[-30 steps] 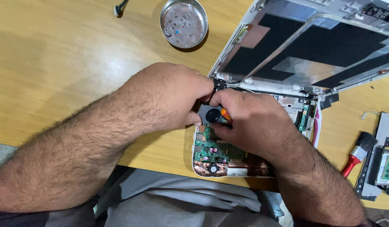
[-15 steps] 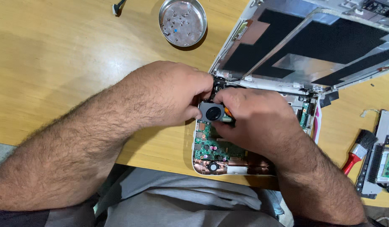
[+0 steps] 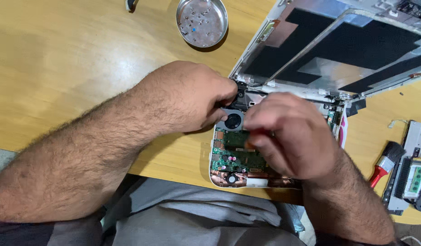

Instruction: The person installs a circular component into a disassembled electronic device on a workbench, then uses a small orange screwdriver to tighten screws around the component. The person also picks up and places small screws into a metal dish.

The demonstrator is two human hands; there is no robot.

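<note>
Head view: I see my left hand [image 3: 192, 98] pinching the small black cooling fan [image 3: 233, 121] at the top edge of the green circuit board [image 3: 237, 152] in the opened laptop base [image 3: 247, 180]. My right hand [image 3: 290, 136] is curled shut above the board; its contents cannot be made out. A metal screw dish [image 3: 202, 23] stands well apart; a red-handled brush [image 3: 387, 161] lies right.

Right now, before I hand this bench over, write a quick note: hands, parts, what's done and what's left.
Left hand: fingertips pinch the small black fan at the hinge corner of the opened laptop.
Right hand: closed over the green circuit board; what it grips is hidden.
Done: case open, loose screws in the metal dish.
Left: fan not lifted clear, board in its shell.
Brush lies to the right.
</note>
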